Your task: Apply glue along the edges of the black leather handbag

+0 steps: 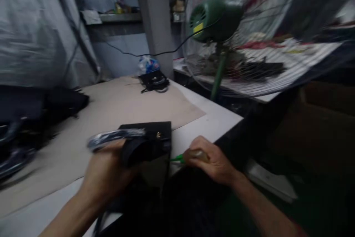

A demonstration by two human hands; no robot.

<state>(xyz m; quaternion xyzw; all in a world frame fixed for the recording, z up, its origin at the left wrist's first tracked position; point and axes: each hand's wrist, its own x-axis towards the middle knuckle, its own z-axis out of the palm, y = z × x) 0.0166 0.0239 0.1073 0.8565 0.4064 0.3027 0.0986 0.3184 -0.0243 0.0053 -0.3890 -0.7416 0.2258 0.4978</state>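
In front of me, at the near edge of the table, is a black bag (163, 129) with a small gold-coloured metal fitting. My left hand (107, 170) is closed on its near side, fingers partly hidden behind the black material. A clear plastic-wrapped bundle (116, 137), perhaps a handle or strap, lies over the bag above that hand. My right hand (212, 159) is closed round a thin green tool (177, 158), whose tip points left at the bag's right edge. Blur hides the tool's exact kind and whether it touches the bag.
Beige sheet (133, 105) covers much of the white table (210, 124). Black bags (24, 107) are piled at left; another black bag (154, 80) lies at the far end. A green fan (215, 19) with a wire cage stands at right, its cable (166, 53) crossing behind the table.
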